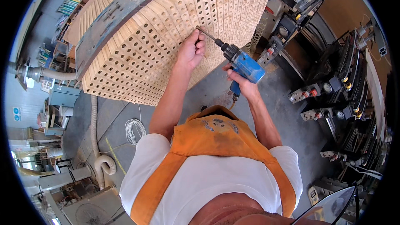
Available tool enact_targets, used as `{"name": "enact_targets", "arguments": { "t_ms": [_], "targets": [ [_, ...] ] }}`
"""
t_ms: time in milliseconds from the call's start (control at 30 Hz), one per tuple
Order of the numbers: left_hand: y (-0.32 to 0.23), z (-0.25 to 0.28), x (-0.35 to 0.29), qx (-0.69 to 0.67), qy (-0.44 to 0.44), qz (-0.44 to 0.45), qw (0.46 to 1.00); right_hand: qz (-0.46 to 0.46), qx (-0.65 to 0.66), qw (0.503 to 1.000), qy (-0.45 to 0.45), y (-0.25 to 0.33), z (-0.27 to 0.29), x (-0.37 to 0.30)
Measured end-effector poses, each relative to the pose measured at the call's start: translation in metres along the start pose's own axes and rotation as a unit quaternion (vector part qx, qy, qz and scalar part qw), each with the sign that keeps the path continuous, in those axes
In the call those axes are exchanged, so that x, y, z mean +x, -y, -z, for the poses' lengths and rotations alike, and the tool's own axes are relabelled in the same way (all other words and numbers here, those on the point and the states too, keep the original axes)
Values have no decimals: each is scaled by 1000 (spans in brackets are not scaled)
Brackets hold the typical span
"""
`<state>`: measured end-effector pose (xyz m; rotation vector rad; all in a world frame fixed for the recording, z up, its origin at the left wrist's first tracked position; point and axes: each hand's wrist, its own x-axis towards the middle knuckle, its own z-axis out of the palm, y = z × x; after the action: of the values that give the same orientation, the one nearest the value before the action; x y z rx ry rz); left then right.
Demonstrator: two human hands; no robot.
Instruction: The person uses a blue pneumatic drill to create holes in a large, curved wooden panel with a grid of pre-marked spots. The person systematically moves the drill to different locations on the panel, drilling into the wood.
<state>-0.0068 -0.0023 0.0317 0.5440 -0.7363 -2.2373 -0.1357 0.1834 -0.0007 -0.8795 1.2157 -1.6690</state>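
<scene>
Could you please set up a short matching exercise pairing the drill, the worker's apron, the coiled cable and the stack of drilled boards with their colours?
Things:
1. drill in the right hand
2. apron
3. coiled cable on the floor
4. stack of drilled boards by the left hand

Colours:
A. pale wood
B. orange
C. blue
D. white

Pairs: 1-C, 2-B, 3-D, 4-A

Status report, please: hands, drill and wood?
Right hand grips blue drill. Left hand steadies the bit at the stacked holed boards. Nothing in the way.
</scene>
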Motion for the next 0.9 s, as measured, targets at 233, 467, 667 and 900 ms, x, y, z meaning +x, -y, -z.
{"name": "enact_targets", "arguments": {
  "t_ms": [233, 467, 667, 900],
  "targets": [
    [10, 11, -5, 57, -39, 4, 998, 4, -54, 999, 0, 5, -3, 4],
    [43, 57, -33, 129, -26, 112, 985, 68, -181, 981, 0, -3, 1, 7],
    [50, 62, -44, 136, -23, 105, 985, 79, -193, 978, 2, -4, 4, 11],
    [35, 49, -38, 137, -59, 17, 989, 64, -225, 972, -3, 1, 8, -2]
  ]
}}
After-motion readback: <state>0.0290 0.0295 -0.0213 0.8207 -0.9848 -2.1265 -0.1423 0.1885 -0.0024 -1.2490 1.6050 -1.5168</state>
